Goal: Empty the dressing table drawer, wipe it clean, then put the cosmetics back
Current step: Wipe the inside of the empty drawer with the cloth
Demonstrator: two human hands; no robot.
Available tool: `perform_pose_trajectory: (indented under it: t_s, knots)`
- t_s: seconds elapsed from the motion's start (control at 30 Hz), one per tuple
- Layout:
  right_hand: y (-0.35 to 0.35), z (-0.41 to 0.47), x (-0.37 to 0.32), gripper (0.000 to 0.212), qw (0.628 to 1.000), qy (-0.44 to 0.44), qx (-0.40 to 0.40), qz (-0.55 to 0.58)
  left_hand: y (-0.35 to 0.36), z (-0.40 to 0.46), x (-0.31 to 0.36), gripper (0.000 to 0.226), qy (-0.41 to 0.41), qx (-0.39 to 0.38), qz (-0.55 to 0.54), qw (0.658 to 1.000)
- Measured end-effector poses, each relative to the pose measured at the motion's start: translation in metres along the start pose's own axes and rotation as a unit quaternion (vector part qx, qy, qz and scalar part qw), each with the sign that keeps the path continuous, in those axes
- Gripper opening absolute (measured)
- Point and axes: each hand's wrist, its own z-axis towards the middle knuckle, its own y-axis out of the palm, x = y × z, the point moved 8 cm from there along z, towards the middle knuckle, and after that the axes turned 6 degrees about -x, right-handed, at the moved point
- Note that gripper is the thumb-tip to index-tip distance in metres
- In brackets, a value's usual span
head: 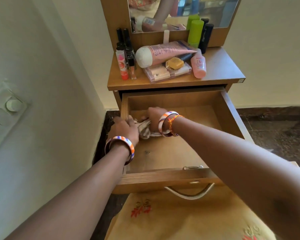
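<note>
Drawer (229, 115) pulled out, centre frame, emptied. We had both hands bunched on cloth (145, 129) at its left side: left hand (124, 129), right hand (155, 116). Cloth looked soft, light, floppy, so best gripped wadded. Cosmetics (163, 56) sat on tabletop (220, 70), upper centre; probably light, roll-prone.

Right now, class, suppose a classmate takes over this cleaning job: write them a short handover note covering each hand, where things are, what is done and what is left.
Left hand: at the drawer's left side, gripping one end of the cloth.
Right hand: inside the drawer, closed on the same cloth.
Things: the cosmetics, including the pink tube, pink bottle, clear case and green bottle, sit on the tabletop.
Done: drawer pulled open and emptied.
Left: finish wiping, then put the cosmetics back.
</note>
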Motion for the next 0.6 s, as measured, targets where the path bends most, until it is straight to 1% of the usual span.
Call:
perform_pose_trajectory:
  t_s: [0.03, 0.07, 0.1, 0.13, 0.17, 0.2, 0.23, 0.37, 0.43, 0.53, 0.6]
  knots:
    - [-0.002, -0.004, 0.005, 0.038, 0.999, -0.003, -0.017, 0.031, 0.000, 0.000, 0.000, 0.044, -0.001, 0.003, -0.004, 1.000]
    - [-0.006, -0.006, 0.009, 0.037, 0.997, 0.003, -0.005, 0.073, -0.001, 0.001, -0.001, 0.046, -0.002, 0.006, -0.007, 1.000]
    - [-0.012, -0.003, 0.016, 0.036, 0.990, 0.021, 0.027, 0.140, -0.002, 0.001, -0.001, 0.048, -0.003, 0.009, -0.012, 1.000]
    - [-0.016, 0.001, 0.021, 0.034, 0.974, 0.048, 0.064, 0.212, -0.003, 0.001, -0.001, 0.050, -0.005, 0.014, -0.024, 1.000]
    - [-0.015, 0.005, 0.023, 0.033, 0.957, 0.075, 0.080, 0.268, -0.005, 0.001, -0.003, 0.052, -0.008, 0.020, -0.042, 0.999]
    - [-0.011, 0.009, 0.017, 0.034, 0.948, 0.089, 0.077, 0.295, -0.007, 0.001, -0.004, 0.055, -0.015, 0.024, -0.065, 0.997]
    - [-0.004, 0.013, 0.008, 0.036, 0.948, 0.089, 0.061, 0.299, -0.009, 0.001, -0.006, 0.057, -0.023, 0.027, -0.089, 0.995]
    - [0.009, 0.006, -0.020, 0.035, 0.978, 0.056, 0.011, 0.200, -0.014, -0.001, -0.012, 0.064, -0.056, 0.030, -0.143, 0.988]
    - [0.018, -0.006, -0.028, 0.034, 0.990, 0.025, -0.033, 0.137, -0.014, -0.002, -0.014, 0.069, -0.069, 0.026, -0.152, 0.986]
    - [0.042, -0.035, -0.046, 0.035, 0.989, -0.017, -0.143, 0.035, -0.012, -0.003, -0.016, 0.076, -0.083, 0.018, -0.181, 0.980]
    - [0.046, -0.053, -0.057, 0.032, 0.985, -0.055, -0.161, -0.021, -0.011, -0.003, -0.018, 0.079, -0.084, 0.017, -0.198, 0.977]
